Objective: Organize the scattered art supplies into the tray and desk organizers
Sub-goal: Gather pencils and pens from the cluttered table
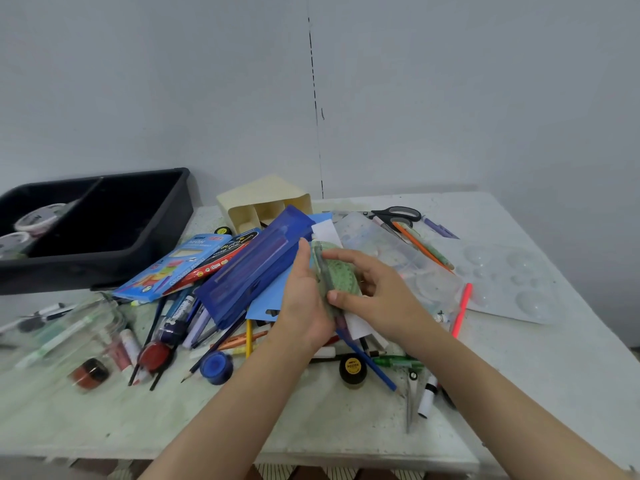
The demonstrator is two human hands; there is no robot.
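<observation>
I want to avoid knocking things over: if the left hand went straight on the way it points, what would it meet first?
The left hand, holding the green geometry set, would probably meet the blue case first, then the cream organizer behind it; depth is unclear.

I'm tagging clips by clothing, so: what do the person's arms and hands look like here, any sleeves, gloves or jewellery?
Both arms are bare to the frame's bottom edge, with no sleeves in view. The left hand and right hand wear no gloves, and neither wrist shows a watch or bracelet. Blur leaves rings impossible to judge.
</observation>
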